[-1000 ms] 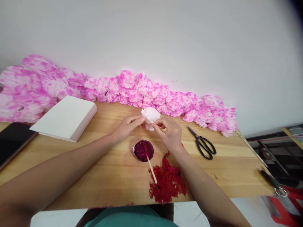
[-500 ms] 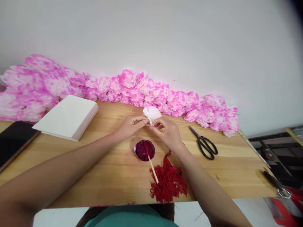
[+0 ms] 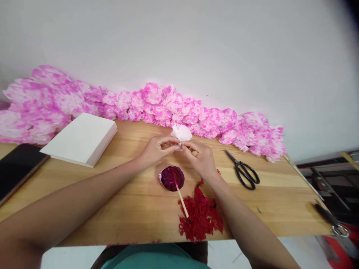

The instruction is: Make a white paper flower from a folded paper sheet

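Observation:
A small piece of white tissue paper (image 3: 182, 132) puffs out above the fingertips of both hands, its lower end pinched narrow. My left hand (image 3: 159, 148) is closed on that end from the left, thumb and fingers pressed together. From the right, my right hand (image 3: 199, 155) grips the same narrow end between thumb and fingers. Below the hands sits a small round dish (image 3: 179, 182) of dark magenta liquid, with a pale stick (image 3: 182, 201) leaning in it. The stick's dry end lies over a heap of red yarn (image 3: 200, 218), beside my right forearm.
Pink and white paper flowers (image 3: 157, 104) line the table's back along the wall. On the left are a stack of white paper (image 3: 81, 138) and a black phone (image 3: 18, 166). Black scissors (image 3: 245, 172) lie right; another metal tool (image 3: 331, 218) is at the right edge.
The fingertips have drawn closer together around the base of the white tissue paper, which now looks more gathered and stands slightly higher. The other things look the same.

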Demonstrator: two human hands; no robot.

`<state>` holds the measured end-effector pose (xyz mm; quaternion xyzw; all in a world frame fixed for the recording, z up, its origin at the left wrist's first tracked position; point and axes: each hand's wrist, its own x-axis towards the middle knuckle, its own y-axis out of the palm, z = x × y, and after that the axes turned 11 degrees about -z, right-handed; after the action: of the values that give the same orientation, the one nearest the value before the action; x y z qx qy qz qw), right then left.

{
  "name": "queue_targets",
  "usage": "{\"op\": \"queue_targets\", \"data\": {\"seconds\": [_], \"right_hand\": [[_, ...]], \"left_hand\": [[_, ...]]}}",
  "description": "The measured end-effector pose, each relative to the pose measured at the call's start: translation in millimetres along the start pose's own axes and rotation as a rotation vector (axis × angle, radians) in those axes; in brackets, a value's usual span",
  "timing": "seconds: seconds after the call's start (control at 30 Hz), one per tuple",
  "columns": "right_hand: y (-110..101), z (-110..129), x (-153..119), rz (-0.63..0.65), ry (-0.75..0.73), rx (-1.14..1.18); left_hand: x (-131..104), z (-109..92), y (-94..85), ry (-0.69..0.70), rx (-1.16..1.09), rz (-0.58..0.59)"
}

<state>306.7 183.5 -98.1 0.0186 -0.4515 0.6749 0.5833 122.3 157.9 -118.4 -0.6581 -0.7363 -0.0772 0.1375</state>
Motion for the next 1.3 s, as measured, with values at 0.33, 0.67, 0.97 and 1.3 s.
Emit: {"op": "queue_targets", "data": {"seconds": [0.33,0.67,0.97,1.3], "right_hand": [[7.1,0.5,-5.5,-0.025,0.123,0.044],[7.6,10.8,-3.5,-0.049,0.269,0.136],[7.7,8.0,-2.6,-0.022,0.370,0.204],[8.7,12.0,-6.6,-0.007,0.377,0.208]], "left_hand": [[-3.2,1.3,2.6,0.184,0.270,-0.073],[-5.2,1.9,6.3,0.058,0.223,-0.111],[-8.0,1.0,5.2,0.207,0.327,-0.097],[-8.4,-1.9,5.6,0.336,0.539,-0.148]]}}
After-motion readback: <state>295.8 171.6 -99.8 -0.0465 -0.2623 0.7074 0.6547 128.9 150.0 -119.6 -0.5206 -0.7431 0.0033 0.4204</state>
